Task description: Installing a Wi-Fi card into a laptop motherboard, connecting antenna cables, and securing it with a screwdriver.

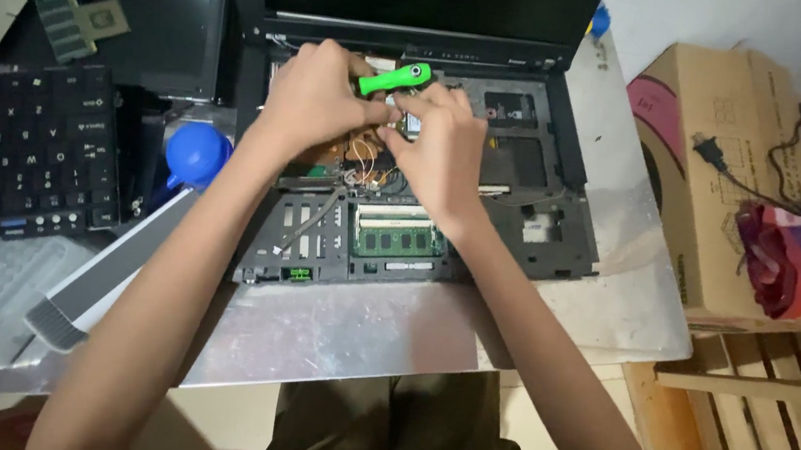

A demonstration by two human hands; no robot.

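Observation:
A black laptop (559, 227) lies open on the table with its keyboard removed, so the inner frame and a green memory module (397, 243) show. My left hand (315, 97) is closed around a green-handled screwdriver (394, 79) over the upper middle of the chassis. My right hand (443, 150) sits right beside it, fingertips pinching a small card and thin wires inside the chassis. The screwdriver's tip is hidden by my fingers.
A detached black keyboard (21, 150) lies at the left, with a blue air blower (198, 154) and a grey panel (103, 273) next to it. Loose memory sticks (63, 23) rest at top left. A cardboard box (724, 170) with a power cord stands on the right above a wooden crate (756, 431).

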